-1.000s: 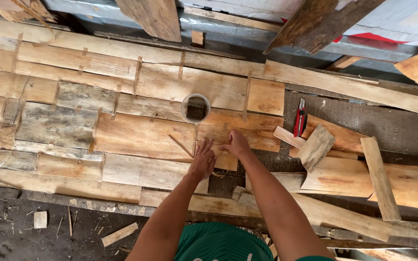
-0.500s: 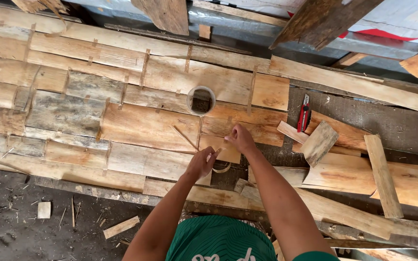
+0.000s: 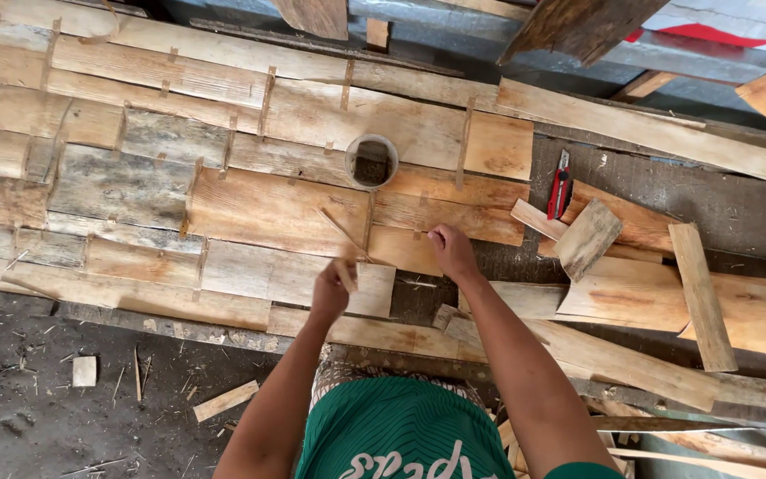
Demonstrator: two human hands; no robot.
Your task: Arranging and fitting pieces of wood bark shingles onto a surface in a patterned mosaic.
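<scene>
My left hand point(image 3: 330, 295) is raised slightly and pinches a small wooden strip point(image 3: 346, 274) just above a short pale board piece point(image 3: 374, 289). My right hand point(image 3: 452, 251) rests fingertips down on the edge of an orange-brown veneer board point(image 3: 405, 249). Both hands work on a patchwork of flat wooden veneer sheets point(image 3: 250, 208) joined by small wooden tabs. A thin loose sliver point(image 3: 340, 229) lies on the sheets just beyond my left hand.
A small round tin cup point(image 3: 371, 161) stands on the sheets ahead. Red pliers point(image 3: 560, 186) lie to the right, near loose offcut boards point(image 3: 589, 239). More planks point(image 3: 698, 293) pile at the right. Dirt floor with wood scraps point(image 3: 223, 401) lies below left.
My left hand has lifted off the sheets and drawn back toward me, now pinching a small strip. The right hand has stayed on the board edge. The camera moved closer.
</scene>
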